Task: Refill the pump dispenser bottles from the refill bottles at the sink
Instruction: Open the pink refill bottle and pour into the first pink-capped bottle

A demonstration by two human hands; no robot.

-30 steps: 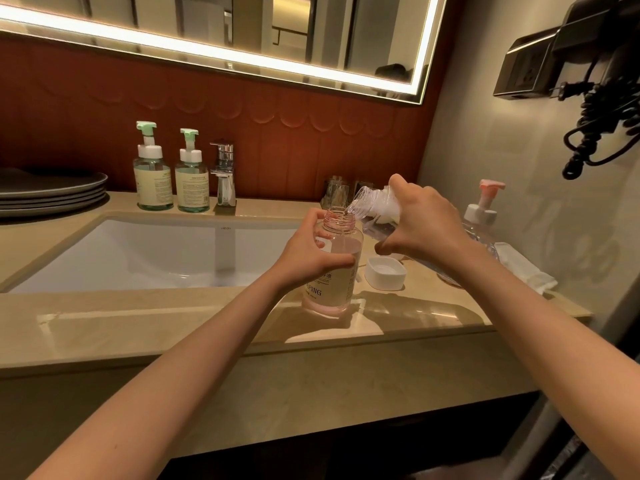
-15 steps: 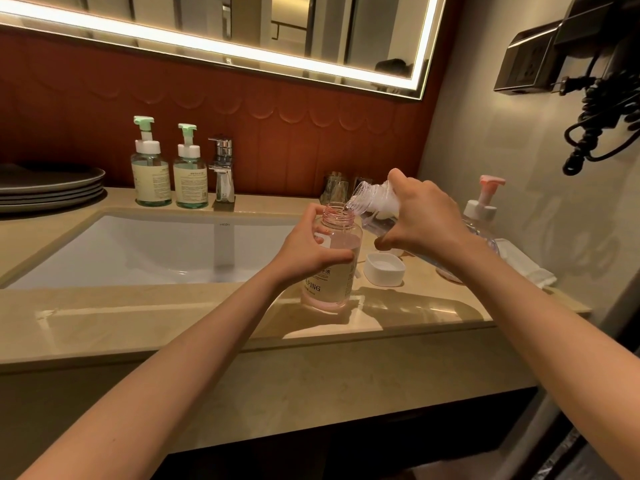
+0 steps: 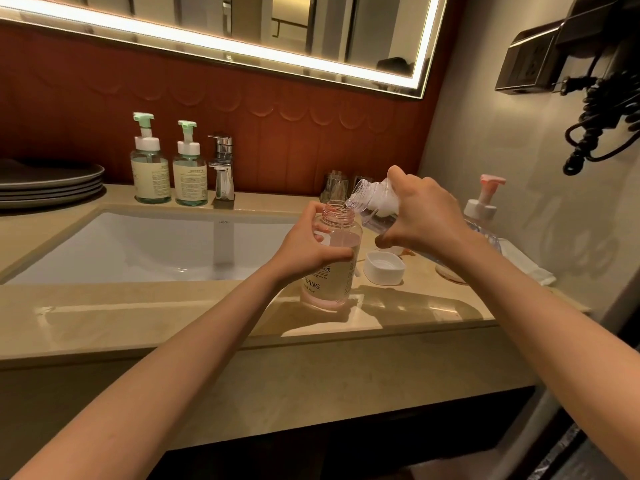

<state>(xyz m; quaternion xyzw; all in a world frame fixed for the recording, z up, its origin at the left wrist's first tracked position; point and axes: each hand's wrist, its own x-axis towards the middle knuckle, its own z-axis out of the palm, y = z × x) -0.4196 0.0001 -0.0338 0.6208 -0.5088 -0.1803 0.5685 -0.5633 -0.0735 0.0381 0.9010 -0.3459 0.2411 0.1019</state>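
An uncapped pink dispenser bottle [image 3: 337, 271] stands upright on the beige counter [image 3: 138, 313], to the right of the sink. My left hand [image 3: 308, 249] grips it around the shoulder. My right hand [image 3: 422, 216] holds a clear refill bottle [image 3: 372, 202] tipped leftward, its mouth over the pink bottle's neck, a thin stream running in. A white cap [image 3: 383, 267] lies open-side up on the counter just right of the pink bottle. Behind my right wrist stands another bottle with a pink pump [image 3: 485, 206].
Two green pump bottles [image 3: 151, 174] [image 3: 189, 178] stand by the chrome tap [image 3: 222, 171] behind the white basin [image 3: 138, 244]. Dark plates [image 3: 48, 185] are stacked at far left. Glasses [image 3: 337, 187] sit by the back wall. A hair dryer cord [image 3: 602, 133] hangs at right.
The view has shifted slightly. Both hands keep their grips and the refill bottle stays tipped over the pink bottle's neck.
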